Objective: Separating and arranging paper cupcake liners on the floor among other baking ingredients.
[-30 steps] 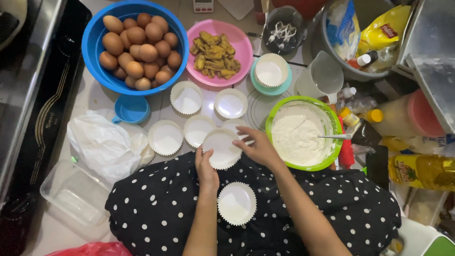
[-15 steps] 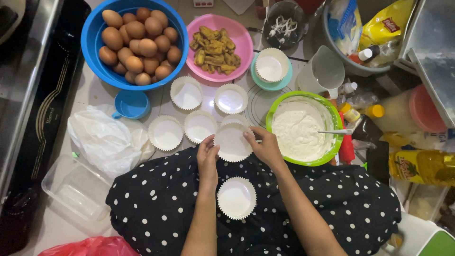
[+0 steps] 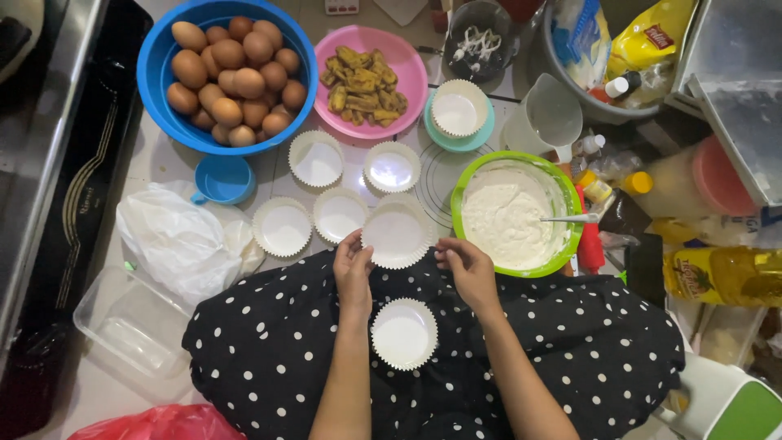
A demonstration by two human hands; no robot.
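**Both hands at a white paper baking cup**

We see the left hand [image 3: 353, 269] pinching the near left rim of a white fluted paper baking cup [image 3: 396, 234], thumb and fingers closed on the paper edge. The right hand [image 3: 466, 269] sits just beside the cup's near right rim with its fingers curled together; we cannot tell whether it actually grips the paper. The cup lies at the near edge of the floor, just beyond the black dress with white polka dots [image 3: 269, 350], touching the left wall of a green plastic bowl of white batter [image 3: 513, 213], where a metal spoon [image 3: 570, 218] rests.

A second white paper cup [image 3: 404, 332] lies on the dress between the forearms. Further paper cups stand to the left and beyond: two [image 3: 283, 226] [image 3: 340, 215] in the near row, two [image 3: 317, 159] [image 3: 392, 167] farther off. At the far left sits a blue round plastic basin of brown eggs [image 3: 228, 69], with a pink plastic bowl of fried pieces [image 3: 371, 77] to its right. A crumpled white plastic bag [image 3: 175, 240] lies on the near left.
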